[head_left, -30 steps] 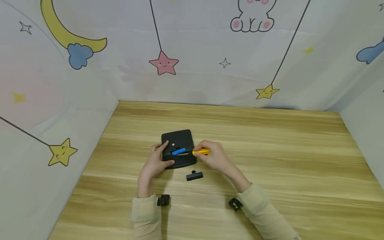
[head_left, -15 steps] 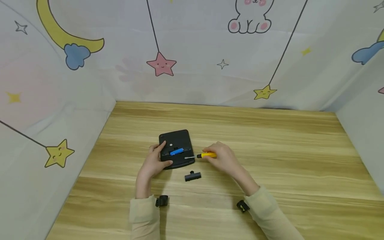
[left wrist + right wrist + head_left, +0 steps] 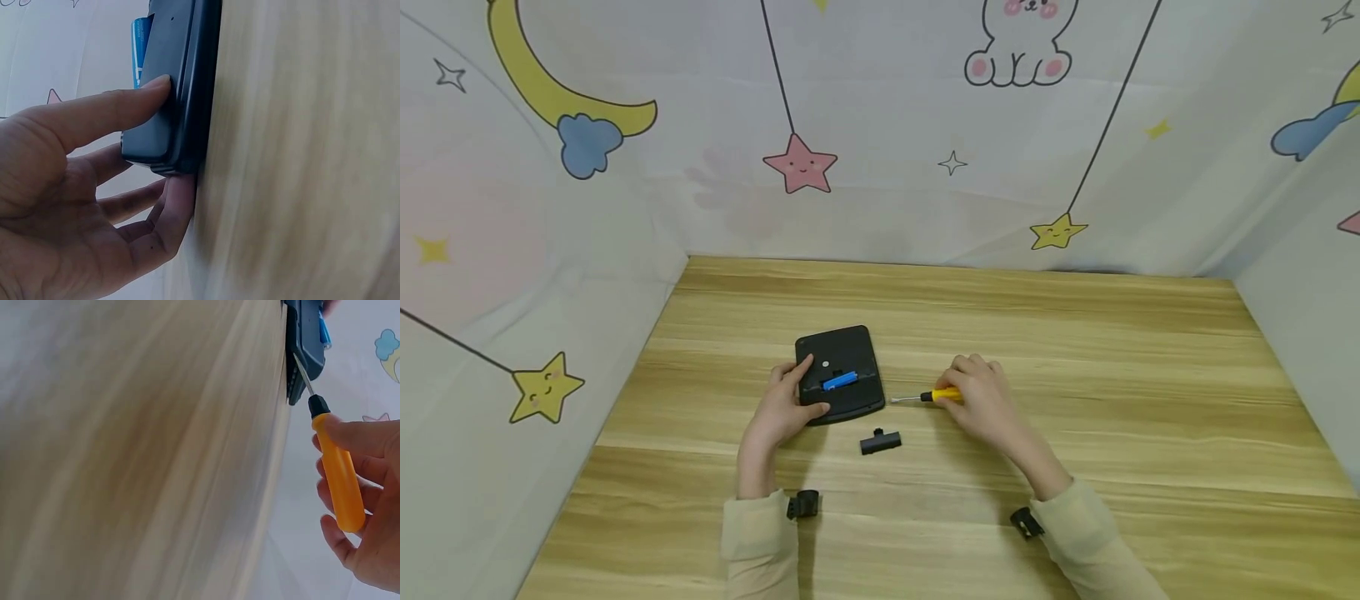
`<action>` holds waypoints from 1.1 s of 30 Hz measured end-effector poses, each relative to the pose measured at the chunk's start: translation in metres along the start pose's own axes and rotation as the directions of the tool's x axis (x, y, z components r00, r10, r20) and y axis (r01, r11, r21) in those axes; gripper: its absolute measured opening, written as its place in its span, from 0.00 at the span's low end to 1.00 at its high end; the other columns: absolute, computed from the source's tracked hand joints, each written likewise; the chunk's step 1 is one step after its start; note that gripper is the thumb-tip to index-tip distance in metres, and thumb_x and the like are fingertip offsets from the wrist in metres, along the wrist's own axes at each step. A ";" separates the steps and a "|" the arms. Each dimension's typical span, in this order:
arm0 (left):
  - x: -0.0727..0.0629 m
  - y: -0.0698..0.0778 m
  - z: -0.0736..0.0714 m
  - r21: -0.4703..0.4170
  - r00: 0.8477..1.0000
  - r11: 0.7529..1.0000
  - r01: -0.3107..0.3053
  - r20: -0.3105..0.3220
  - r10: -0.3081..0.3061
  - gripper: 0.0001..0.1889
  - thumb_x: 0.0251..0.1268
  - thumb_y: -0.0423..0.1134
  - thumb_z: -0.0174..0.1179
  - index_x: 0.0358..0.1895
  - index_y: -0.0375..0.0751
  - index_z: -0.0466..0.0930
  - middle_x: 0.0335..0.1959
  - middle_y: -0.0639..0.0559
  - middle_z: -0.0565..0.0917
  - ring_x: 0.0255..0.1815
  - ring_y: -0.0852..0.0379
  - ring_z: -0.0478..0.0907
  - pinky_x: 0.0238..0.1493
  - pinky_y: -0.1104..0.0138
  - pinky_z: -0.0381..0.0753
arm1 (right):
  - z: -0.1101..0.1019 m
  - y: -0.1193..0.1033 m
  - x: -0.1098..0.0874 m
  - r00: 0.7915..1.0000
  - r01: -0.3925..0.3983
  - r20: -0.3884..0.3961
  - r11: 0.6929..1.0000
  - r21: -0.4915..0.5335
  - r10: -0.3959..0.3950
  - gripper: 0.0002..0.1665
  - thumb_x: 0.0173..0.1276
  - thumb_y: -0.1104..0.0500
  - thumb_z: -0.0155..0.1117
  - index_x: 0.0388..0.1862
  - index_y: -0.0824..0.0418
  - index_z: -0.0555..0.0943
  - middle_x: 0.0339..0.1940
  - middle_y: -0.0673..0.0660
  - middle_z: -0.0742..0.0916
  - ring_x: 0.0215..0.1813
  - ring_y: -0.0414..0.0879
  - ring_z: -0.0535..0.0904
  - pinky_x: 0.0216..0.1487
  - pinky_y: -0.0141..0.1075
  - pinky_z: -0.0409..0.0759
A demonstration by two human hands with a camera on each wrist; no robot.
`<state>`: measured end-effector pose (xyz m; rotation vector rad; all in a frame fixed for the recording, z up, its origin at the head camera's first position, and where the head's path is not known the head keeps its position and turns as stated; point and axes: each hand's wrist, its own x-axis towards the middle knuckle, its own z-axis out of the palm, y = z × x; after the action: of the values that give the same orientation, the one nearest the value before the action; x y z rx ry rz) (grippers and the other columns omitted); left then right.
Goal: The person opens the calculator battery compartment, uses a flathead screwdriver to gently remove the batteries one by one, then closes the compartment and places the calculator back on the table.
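Note:
A flat black device (image 3: 844, 343) lies on the table with its battery slot uppermost. In the slot sits a blue battery (image 3: 840, 381), tilted relative to the device. My left hand (image 3: 775, 412) grips the device's left edge, thumb on the upper face and fingers along the side, as the left wrist view shows. To the right of the device, my right hand (image 3: 988, 400) pinches the yellow handle of a screwdriver (image 3: 340, 478). Its flat metal tip points left, just beside the device's right edge. A small black battery cover (image 3: 880, 442) with a tab lies in front of the device.
The wooden table (image 3: 1112, 375) extends on both sides and behind the device. A white cloth backdrop (image 3: 887, 208) printed with stars and a moon stands along the back and sides. A small black camera is worn at each sleeve cuff.
My right hand has drawn the screwdriver from the battery slot rightward, off the device. The battery stays in the slot, and my left hand keeps its grip on the device.

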<state>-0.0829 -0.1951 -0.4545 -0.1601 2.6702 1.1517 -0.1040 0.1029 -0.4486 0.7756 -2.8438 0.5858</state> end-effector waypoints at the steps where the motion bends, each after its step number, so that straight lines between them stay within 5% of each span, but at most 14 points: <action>1: 0.000 0.000 0.000 -0.001 1.000 1.000 -0.001 0.001 0.001 0.44 0.58 0.37 0.66 0.76 0.45 0.52 0.74 0.33 0.51 0.63 0.37 0.67 0.64 0.46 0.67 | -0.001 0.002 -0.002 1.000 -0.008 -0.006 1.000 -0.007 0.008 0.08 0.55 0.54 0.74 0.33 0.54 0.86 0.31 0.47 0.82 0.37 0.44 0.71 0.41 0.38 0.64; 14: 0.000 -0.002 0.001 -0.008 1.000 1.000 -0.012 -0.003 0.012 0.44 0.58 0.36 0.66 0.76 0.44 0.52 0.74 0.33 0.50 0.67 0.34 0.63 0.66 0.45 0.66 | -0.015 0.029 -0.022 0.990 -0.137 0.030 0.990 -0.020 0.138 0.09 0.58 0.57 0.72 0.35 0.59 0.84 0.31 0.50 0.82 0.37 0.46 0.69 0.39 0.38 0.58; 21: 0.000 -0.002 0.001 -0.001 1.000 1.000 -0.017 -0.005 0.017 0.43 0.59 0.36 0.65 0.76 0.44 0.52 0.74 0.33 0.50 0.48 0.43 0.70 0.54 0.52 0.71 | -0.022 0.042 -0.033 0.979 -0.201 0.042 0.980 -0.004 0.201 0.09 0.60 0.59 0.70 0.36 0.61 0.81 0.33 0.54 0.83 0.40 0.50 0.70 0.43 0.44 0.61; 28: 0.000 -0.001 0.000 -0.002 1.000 1.000 -0.009 0.001 0.009 0.43 0.60 0.36 0.65 0.76 0.44 0.51 0.74 0.32 0.50 0.70 0.31 0.59 0.68 0.43 0.63 | -0.026 0.054 -0.040 0.964 -0.258 0.063 0.966 0.005 0.258 0.09 0.62 0.59 0.67 0.38 0.62 0.80 0.38 0.58 0.84 0.45 0.55 0.73 0.47 0.50 0.63; 33: 0.000 -0.001 -0.001 0.000 1.000 1.000 -0.011 0.002 0.011 0.43 0.60 0.36 0.65 0.76 0.44 0.51 0.74 0.32 0.50 0.69 0.33 0.61 0.67 0.43 0.64 | -0.028 0.062 -0.043 0.954 -0.291 0.078 0.957 -0.011 0.290 0.09 0.62 0.59 0.67 0.38 0.62 0.80 0.39 0.58 0.84 0.45 0.55 0.74 0.47 0.52 0.64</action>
<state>-0.0829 -0.1963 -0.4549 -0.1441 2.6734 1.1542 -0.0981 0.1834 -0.4532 0.3877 -3.0559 0.6043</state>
